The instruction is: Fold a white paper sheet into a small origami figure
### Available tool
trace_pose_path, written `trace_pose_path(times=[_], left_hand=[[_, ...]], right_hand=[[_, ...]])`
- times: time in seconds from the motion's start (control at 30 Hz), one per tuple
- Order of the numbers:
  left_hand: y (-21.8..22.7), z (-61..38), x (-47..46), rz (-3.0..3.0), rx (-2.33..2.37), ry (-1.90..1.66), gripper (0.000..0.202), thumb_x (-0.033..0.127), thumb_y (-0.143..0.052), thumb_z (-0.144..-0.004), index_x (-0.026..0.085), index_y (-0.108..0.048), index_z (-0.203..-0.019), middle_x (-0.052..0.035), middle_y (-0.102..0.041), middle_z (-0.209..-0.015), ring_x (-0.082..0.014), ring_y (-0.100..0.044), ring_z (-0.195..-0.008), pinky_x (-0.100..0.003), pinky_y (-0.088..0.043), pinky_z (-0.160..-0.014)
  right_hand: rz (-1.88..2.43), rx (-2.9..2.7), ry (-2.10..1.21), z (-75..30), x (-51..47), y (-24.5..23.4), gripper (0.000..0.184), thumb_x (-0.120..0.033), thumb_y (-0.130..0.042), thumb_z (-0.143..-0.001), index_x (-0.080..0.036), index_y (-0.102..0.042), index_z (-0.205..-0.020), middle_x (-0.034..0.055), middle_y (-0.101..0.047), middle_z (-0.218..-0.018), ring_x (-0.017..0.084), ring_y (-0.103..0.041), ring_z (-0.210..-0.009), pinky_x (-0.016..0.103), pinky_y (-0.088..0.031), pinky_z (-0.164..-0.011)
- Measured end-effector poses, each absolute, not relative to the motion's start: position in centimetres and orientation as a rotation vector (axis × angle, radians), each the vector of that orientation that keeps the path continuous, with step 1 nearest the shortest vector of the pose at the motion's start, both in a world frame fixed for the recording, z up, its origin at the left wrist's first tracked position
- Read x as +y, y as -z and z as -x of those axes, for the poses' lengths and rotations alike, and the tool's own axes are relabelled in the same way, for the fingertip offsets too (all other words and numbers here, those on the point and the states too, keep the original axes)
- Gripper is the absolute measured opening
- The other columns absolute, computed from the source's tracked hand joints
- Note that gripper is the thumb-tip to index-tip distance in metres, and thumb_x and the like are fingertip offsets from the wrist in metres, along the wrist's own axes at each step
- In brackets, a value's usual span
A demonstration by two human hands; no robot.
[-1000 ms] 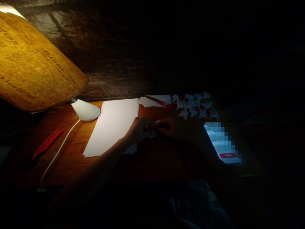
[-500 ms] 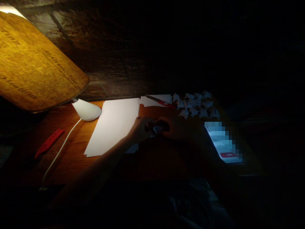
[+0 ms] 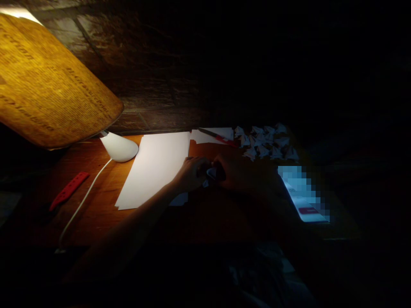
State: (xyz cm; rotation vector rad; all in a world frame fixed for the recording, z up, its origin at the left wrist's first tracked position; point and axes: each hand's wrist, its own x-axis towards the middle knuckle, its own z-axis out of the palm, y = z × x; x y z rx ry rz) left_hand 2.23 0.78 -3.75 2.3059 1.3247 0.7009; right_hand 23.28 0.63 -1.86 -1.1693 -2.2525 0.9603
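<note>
My left hand (image 3: 192, 173) and my right hand (image 3: 237, 172) meet over the middle of a dim wooden desk (image 3: 96, 201). Both pinch a small white folded piece of paper (image 3: 210, 174) between their fingertips. Just left of my left hand lies a stack of white paper sheets (image 3: 154, 167). Behind my hands sits a heap of several small folded white paper shapes (image 3: 265, 143). The right hand is mostly in shadow.
A lamp with a yellow printed shade (image 3: 48, 85) and white base (image 3: 119, 147) stands at the left, its cord (image 3: 80, 201) trailing forward. A red strip (image 3: 69, 190) lies near it. A red-handled tool (image 3: 216, 137) rests on paper behind. A lit phone (image 3: 303, 196) lies right.
My hands have stayed together, working the small paper piece; the fingers have shifted a little around it. The view has drifted slightly.
</note>
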Motion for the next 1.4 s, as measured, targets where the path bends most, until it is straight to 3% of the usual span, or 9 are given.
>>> trace_pose_path(times=[0.23,0.7,0.93,1.03,1.17,1.4], left_hand=[[3.7,-2.2,1.1,-2.309,1.301,-0.705,0.035,0.009,-0.055,-0.067,0.019,-0.066,-0.098,-0.0026,-0.070,-0.081,-0.0191,-0.062,-0.075,-0.036,-0.048,-0.079],[4.0,-2.5,1.5,-2.295,1.321,-0.735,0.029,0.012,-0.056,-0.065,0.019,-0.067,-0.091,-0.0021,-0.068,-0.076,-0.0179,-0.060,-0.069,-0.034,-0.047,-0.072],[4.1,-2.3,1.4,-2.351,1.355,-0.698,0.028,0.012,-0.058,-0.067,0.020,-0.072,-0.090,-0.0030,-0.070,-0.078,-0.0202,-0.062,-0.074,-0.039,-0.048,-0.081],[4.1,-2.2,1.4,-2.385,1.331,-0.683,0.030,0.011,-0.056,-0.067,0.022,-0.074,-0.088,-0.0027,-0.070,-0.077,-0.0219,-0.063,-0.080,-0.041,-0.047,-0.085],[3.8,-2.2,1.2,-2.411,1.304,-0.674,0.033,0.007,-0.054,-0.065,0.022,-0.075,-0.087,-0.0025,-0.072,-0.080,-0.0225,-0.064,-0.085,-0.042,-0.045,-0.087],[3.4,-2.2,1.1,-2.398,1.324,-0.688,0.026,0.011,-0.061,-0.069,0.024,-0.077,-0.084,-0.0007,-0.074,-0.082,-0.0217,-0.065,-0.085,-0.043,-0.044,-0.093]], right_hand=[[1.152,-2.268,-0.944,-23.3,0.9,2.3,0.041,-0.024,-0.078,-0.075,-0.018,-0.054,-0.108,0.0066,-0.068,-0.103,0.020,-0.063,-0.085,0.028,-0.042,-0.066],[1.057,-2.274,-0.934,-23.0,1.3,3.0,0.046,-0.024,-0.083,-0.073,-0.017,-0.061,-0.113,0.0085,-0.070,-0.112,0.024,-0.065,-0.098,0.031,-0.045,-0.076],[1.008,-2.336,-0.940,-23.9,1.4,2.3,0.038,-0.032,-0.083,-0.076,-0.017,-0.069,-0.108,0.0083,-0.072,-0.108,0.024,-0.065,-0.095,0.033,-0.048,-0.081],[0.885,-2.356,-0.982,-24.5,1.7,2.0,0.021,-0.024,-0.071,-0.086,-0.018,-0.072,-0.107,0.0078,-0.073,-0.110,0.022,-0.066,-0.098,0.033,-0.048,-0.087],[0.791,-2.371,-0.994,-24.7,1.9,2.0,0.034,-0.009,-0.066,-0.081,-0.020,-0.074,-0.112,0.0073,-0.073,-0.114,0.022,-0.066,-0.103,0.033,-0.048,-0.092],[0.838,-2.377,-0.954,-24.4,2.0,2.6,0.043,-0.006,-0.066,-0.079,-0.021,-0.074,-0.119,0.0075,-0.072,-0.117,0.023,-0.066,-0.108,0.034,-0.048,-0.095]])
